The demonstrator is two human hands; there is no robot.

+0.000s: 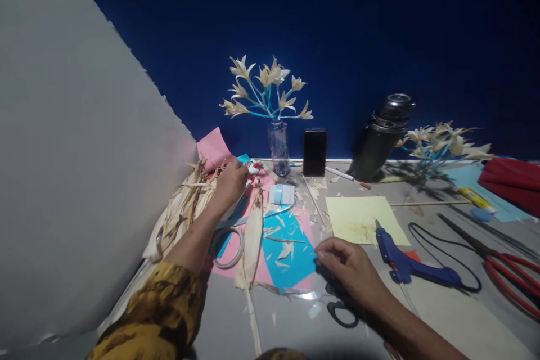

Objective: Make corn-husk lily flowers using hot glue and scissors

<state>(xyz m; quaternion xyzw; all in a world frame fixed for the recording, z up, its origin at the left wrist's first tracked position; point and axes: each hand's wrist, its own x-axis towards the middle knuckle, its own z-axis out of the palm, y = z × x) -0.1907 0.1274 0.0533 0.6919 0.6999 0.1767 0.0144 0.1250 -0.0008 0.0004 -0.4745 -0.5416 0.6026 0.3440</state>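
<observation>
My left hand (232,184) reaches to the back left beside the pile of dried corn husks (181,208). Its fingers are curled closed over a small red and white item (253,169); what they grip is hidden. Low at the front, my right hand (352,270) has thumb and forefinger pinched together at the edge of the blue paper (291,275); anything between them is too small to make out. Pale husk scraps are strewn over that paper. Black-handled scissors (343,315) lie partly under my right hand. A long husk piece (253,236) lies beside a tape roll (228,263).
Husk flowers stand in a clear bottle (279,149), next to a phone (315,153) and a dark flask (382,140). Rightward lie yellow paper (358,208), a blue glue gun (405,261) with its cord, and large red-handled shears (506,270). A white wall (84,152) bounds the left.
</observation>
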